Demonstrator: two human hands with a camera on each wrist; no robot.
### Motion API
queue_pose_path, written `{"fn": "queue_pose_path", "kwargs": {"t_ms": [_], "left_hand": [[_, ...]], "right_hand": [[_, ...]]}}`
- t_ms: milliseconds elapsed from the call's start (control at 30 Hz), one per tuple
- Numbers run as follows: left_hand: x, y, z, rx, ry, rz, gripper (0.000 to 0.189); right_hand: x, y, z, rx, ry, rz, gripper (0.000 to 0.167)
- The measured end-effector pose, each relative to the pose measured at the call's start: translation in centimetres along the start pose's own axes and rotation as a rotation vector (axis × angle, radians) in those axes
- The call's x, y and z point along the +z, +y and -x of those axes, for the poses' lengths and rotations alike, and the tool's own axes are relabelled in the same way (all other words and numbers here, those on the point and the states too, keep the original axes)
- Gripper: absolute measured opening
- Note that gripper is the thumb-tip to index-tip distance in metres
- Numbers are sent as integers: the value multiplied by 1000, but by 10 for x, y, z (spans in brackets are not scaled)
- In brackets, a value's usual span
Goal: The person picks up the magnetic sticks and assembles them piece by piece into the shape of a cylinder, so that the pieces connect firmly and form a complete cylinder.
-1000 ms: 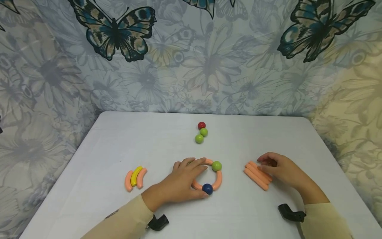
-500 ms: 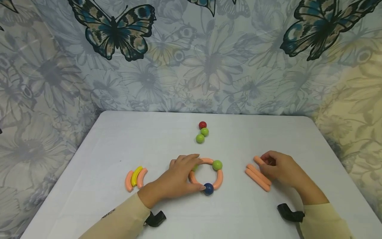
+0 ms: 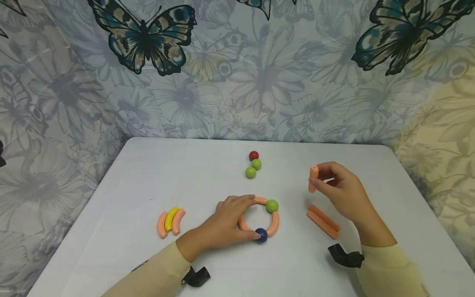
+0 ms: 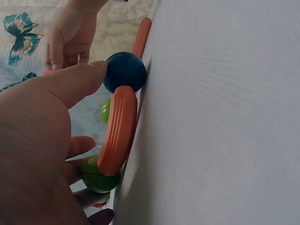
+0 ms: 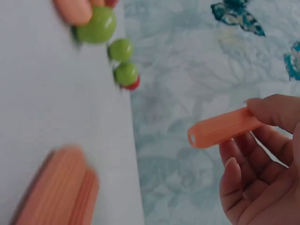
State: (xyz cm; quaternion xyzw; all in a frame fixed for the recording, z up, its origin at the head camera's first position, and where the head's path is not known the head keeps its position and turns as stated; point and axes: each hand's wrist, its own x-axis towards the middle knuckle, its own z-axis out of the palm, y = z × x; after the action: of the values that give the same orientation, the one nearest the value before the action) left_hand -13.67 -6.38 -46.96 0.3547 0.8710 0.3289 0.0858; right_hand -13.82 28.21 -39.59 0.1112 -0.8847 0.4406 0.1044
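My right hand [image 3: 345, 192] is raised above the table, pinching a straight orange ribbed tube [image 3: 313, 178] between thumb and fingers. In the right wrist view, a hole shows in the end of that tube [image 5: 220, 128]. My left hand [image 3: 224, 222] rests over the left side of a ring made of curved orange tubes [image 3: 273, 224] and balls. Its thumb touches the blue ball [image 3: 261, 235], and its extended fingers reach the ring's far side. One green ball [image 3: 272, 206] sits at the ring's upper right; another green ball [image 4: 99, 174], by my left fingers, is mostly hidden in the head view.
Two straight orange tubes [image 3: 323, 222] lie side by side below my right hand. Curved pieces, two orange and one yellow [image 3: 171, 219], lie at the left. Two green balls [image 3: 256, 164] and a red ball [image 3: 254, 155] stand near the back of the white table [image 3: 185, 165].
My right hand has picked one straight orange tube off the group and lifted it up and away to the left. My left hand shifted slightly on the ring, which stays in place.
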Motion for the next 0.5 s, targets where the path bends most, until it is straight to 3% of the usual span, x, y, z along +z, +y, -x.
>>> {"fn": "queue_pose_path", "kwargs": {"t_ms": [233, 367, 500], "left_hand": [[-4, -6, 1, -36, -17, -3, 87], [-12, -17, 4, -50, -4, 4, 89], [-14, -28, 5, -38, 28, 30, 74]], "right_hand": [[28, -22, -14, -77, -53, -117, 15], [42, -23, -14, -55, -99, -176, 15], [54, -20, -10, 39, -162, -163, 18]]}}
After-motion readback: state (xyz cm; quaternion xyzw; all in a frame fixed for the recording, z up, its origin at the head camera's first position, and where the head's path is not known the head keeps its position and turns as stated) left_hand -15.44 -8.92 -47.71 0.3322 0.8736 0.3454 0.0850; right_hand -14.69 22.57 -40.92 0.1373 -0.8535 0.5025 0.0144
